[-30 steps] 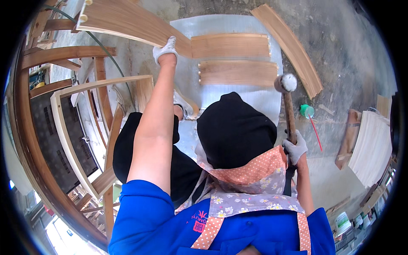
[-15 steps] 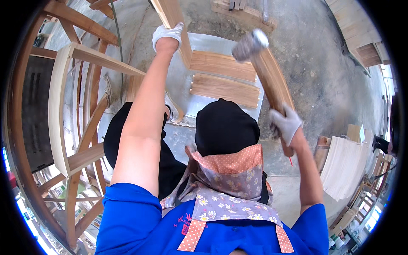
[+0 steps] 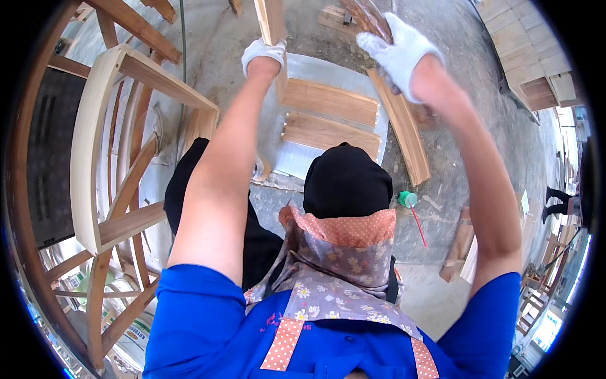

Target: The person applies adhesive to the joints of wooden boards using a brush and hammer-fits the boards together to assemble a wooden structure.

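My gloved left hand (image 3: 264, 55) is closed around an upright wooden board (image 3: 270, 22) standing over a pale sheet. In my gloved right hand (image 3: 404, 57), held up at the top of the view, is the wooden handle of a hammer (image 3: 366, 18); its head is out of view. Two flat wooden boards with pegs along their short ends, a far one (image 3: 331, 101) and a near one (image 3: 328, 134), lie on the pale sheet (image 3: 302, 163) between my arms. A longer wooden plank (image 3: 402, 136) rests on the floor below my right hand.
On the left stand a pale wooden frame (image 3: 85, 151) and a brown timber rack (image 3: 129, 25). A green bottle with a thin red tube (image 3: 408, 199) is on the floor to the right. More wood pieces (image 3: 457, 243) lie at lower right. Far right, another person's dark-clothed legs (image 3: 557, 202) show.
My right hand has swung up and forward with the hammer, taking its head out of view. The left hand stays on the board and appears slightly further right. The green bottle has come into sight.
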### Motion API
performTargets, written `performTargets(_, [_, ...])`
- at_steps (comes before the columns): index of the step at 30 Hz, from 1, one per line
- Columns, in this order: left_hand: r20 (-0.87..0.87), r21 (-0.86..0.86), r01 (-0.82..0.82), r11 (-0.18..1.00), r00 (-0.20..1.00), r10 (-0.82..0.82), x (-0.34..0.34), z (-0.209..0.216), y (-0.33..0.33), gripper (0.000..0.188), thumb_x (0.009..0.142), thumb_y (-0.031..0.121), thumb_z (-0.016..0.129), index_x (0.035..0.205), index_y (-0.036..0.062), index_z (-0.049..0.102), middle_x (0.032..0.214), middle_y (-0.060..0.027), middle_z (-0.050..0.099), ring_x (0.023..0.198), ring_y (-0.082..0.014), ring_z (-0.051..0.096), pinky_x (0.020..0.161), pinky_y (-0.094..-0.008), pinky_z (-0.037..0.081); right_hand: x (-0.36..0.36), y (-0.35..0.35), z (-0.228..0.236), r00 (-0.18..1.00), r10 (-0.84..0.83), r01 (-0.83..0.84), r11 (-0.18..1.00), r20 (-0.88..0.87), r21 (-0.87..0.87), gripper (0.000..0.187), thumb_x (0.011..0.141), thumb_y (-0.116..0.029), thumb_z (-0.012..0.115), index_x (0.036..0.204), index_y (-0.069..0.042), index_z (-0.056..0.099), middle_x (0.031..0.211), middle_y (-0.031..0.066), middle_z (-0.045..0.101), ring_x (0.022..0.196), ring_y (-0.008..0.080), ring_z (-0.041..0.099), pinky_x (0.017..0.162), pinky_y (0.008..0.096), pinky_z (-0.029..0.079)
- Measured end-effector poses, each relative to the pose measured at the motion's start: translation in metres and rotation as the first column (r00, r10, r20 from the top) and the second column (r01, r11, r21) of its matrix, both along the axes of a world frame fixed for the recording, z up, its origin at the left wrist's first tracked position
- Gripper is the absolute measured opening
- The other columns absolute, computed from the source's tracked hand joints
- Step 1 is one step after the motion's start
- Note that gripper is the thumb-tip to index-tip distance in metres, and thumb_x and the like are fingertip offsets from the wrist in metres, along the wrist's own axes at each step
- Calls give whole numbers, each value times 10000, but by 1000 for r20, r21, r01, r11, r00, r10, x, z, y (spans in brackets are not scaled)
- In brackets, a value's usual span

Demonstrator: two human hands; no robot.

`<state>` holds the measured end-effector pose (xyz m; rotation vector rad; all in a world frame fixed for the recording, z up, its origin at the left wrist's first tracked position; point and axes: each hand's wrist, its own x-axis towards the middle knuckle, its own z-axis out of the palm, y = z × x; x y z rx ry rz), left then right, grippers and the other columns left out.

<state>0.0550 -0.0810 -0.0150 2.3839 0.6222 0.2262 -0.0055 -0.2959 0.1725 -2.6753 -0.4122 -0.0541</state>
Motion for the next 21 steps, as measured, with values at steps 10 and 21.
performTargets(10, [60, 10, 41, 999, 997, -41, 6, -10, -2, 418, 708, 442, 522, 952, 114, 612, 923, -154, 599, 900, -325, 553, 773, -384, 431, -75, -98, -56, 894, -200, 393, 778, -401, 490, 221, 801, -228, 543, 919, -42, 522, 559, 21, 488, 407, 82, 432, 371, 238, 358])
performTargets(21, [-622, -393, 53, 918, 719, -308, -48, -102, 1, 336, 736, 243, 624, 1023, 79, 563, 718, -25, 543, 549, -161, 489, 488, -325, 409, -305, -213, -312, 312, -703, 688, 631, -639, -358, 279, 759, -230, 521, 965, -57, 447, 753, 169, 570, 753, 344, 570, 668, 421, 442])
